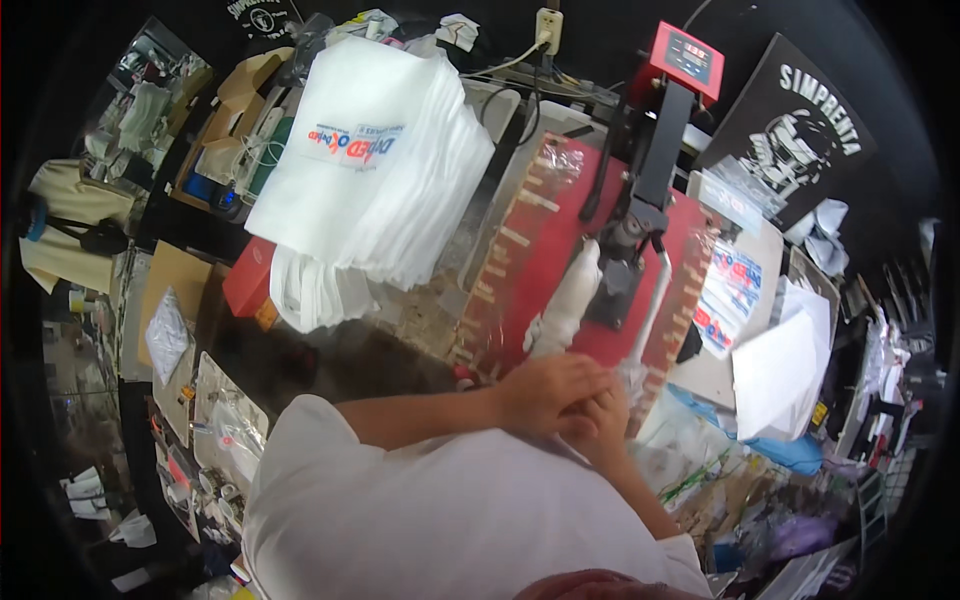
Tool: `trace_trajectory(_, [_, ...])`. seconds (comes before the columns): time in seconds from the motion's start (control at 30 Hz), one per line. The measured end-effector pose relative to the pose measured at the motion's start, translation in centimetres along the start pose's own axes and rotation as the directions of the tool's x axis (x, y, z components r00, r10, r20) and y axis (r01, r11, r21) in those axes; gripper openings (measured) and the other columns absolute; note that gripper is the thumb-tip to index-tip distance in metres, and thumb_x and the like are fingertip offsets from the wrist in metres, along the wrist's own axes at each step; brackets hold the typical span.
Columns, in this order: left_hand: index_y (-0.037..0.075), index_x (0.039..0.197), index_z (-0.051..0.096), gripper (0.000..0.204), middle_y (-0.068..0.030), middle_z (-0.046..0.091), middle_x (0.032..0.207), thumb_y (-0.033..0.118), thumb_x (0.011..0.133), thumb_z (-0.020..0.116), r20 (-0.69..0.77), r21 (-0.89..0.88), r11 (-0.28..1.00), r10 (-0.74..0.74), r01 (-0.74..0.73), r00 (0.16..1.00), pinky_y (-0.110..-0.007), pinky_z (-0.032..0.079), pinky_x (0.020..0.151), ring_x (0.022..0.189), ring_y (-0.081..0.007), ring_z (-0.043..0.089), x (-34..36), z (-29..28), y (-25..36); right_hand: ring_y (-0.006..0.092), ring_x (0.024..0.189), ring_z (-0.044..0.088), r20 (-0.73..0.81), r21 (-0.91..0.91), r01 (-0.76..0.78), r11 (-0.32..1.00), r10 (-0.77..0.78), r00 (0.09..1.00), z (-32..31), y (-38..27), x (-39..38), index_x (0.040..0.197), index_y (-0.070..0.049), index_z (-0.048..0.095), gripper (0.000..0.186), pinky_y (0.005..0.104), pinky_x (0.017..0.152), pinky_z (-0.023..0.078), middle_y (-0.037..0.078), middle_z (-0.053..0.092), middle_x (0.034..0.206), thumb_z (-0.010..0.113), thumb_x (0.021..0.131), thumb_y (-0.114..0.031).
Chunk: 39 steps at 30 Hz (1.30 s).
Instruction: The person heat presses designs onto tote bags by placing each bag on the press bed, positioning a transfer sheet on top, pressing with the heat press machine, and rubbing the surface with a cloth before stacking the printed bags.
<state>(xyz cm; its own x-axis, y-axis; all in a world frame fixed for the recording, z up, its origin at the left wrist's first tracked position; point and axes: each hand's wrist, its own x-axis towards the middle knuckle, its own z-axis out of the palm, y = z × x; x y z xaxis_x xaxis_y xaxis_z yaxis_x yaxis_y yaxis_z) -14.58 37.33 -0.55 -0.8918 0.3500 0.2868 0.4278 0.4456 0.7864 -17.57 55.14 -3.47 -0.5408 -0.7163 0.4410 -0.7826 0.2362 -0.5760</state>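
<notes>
My left hand point(545, 392) lies across my right hand point(600, 415), the two closed together in front of my body. Curled right fingers show beneath; what lies between the hands, if anything, is hidden. Just beyond them stands a red heat press point(560, 225) with a black arm and a lit controller box point(685, 62). A white-wrapped handle point(565, 300) points toward my hands, apparently not gripped. On the left hangs or leans a thick stack of white fabric bags point(390, 200) with a red and blue print on the front one.
Right of the press, printed transfer sheets point(727, 295) and blank white sheets point(778, 375) lie on a table. A red box point(250, 278) sits under the bags. Farther left are a cardboard box point(235, 120) and a clear-wrapped packet point(167, 337). A black sign point(790, 130) leans behind.
</notes>
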Motion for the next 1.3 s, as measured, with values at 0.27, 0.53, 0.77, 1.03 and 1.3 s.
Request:
trace_trajectory(0.27, [-0.002, 0.136, 0.046, 0.058, -0.0153, 0.055, 0.134, 0.03, 0.091, 0.063, -0.021, -0.043, 0.998, 0.054, -0.055, 0.998, -0.04, 0.049, 0.096, 0.115, -0.0292, 0.058, -0.6, 2.4, -3.2, 0.0313, 0.068, 0.058, -0.097, -0.013, -0.115, 0.993, 0.113, 0.989, 0.7, 2.4, -1.5, 0.087, 0.001, 0.068, 0.026, 0.0392, 0.059, 0.044, 0.015, 0.062, 0.081, 0.065, 0.079, -0.024])
trace_trajectory(0.53, [-0.003, 0.134, 0.049, 0.058, -0.0176, 0.048, 0.141, 0.037, 0.094, 0.057, -0.089, 0.135, 0.983, 0.137, -0.124, 0.987, -0.038, 0.047, 0.098, 0.123, -0.0306, 0.052, -1.3, 5.8, -9.0, 0.0323, 0.065, 0.058, -0.171, -0.019, -0.082, 0.996, 0.077, 0.982, 3.5, 7.1, -1.0, 0.087, 0.0, 0.067, 0.023, 0.0391, 0.058, 0.046, 0.015, 0.063, 0.081, 0.065, 0.079, -0.022])
trace_trajectory(0.77, [-0.002, 0.131, 0.051, 0.062, -0.016, 0.059, 0.126, 0.042, 0.089, 0.063, -0.09, -0.031, 0.999, 0.037, -0.04, 0.995, -0.04, 0.048, 0.095, 0.112, -0.0307, 0.059, -0.8, 5.0, -7.2, 0.0341, 0.068, 0.059, -0.22, 0.001, -0.149, 0.989, 0.146, 0.965, 4.8, 5.4, 0.5, 0.09, 0.001, 0.066, 0.024, 0.0406, 0.059, 0.046, 0.017, 0.063, 0.081, 0.066, 0.075, -0.019])
trace_trajectory(1.03, [0.003, 0.106, 0.061, 0.043, -0.0155, 0.064, 0.099, 0.04, 0.085, 0.068, -0.112, 0.002, 1.0, -0.027, 0.028, 0.993, -0.043, 0.049, 0.08, 0.09, -0.0349, 0.062, -1.5, 3.9, -6.5, 0.0342, 0.072, 0.058, -0.175, 0.052, -0.1, 0.994, 0.108, 0.979, 5.8, 5.6, -0.8, 0.099, -0.002, 0.065, 0.034, 0.0411, 0.062, 0.046, 0.014, 0.063, 0.087, 0.065, 0.074, -0.025])
trace_trajectory(1.3, [-0.003, 0.12, 0.055, 0.053, -0.0176, 0.062, 0.101, 0.036, 0.086, 0.065, -0.184, 0.115, 0.992, 0.071, -0.05, 0.98, -0.044, 0.045, 0.086, 0.094, -0.0373, 0.058, 0.2, 4.1, -6.5, 0.0296, 0.072, 0.055, -0.236, -0.107, -0.178, 0.978, 0.149, 0.96, 4.7, 4.6, -0.3, 0.083, -0.006, 0.06, 0.022, 0.0385, 0.063, 0.046, 0.009, 0.057, 0.078, 0.068, 0.066, -0.016])
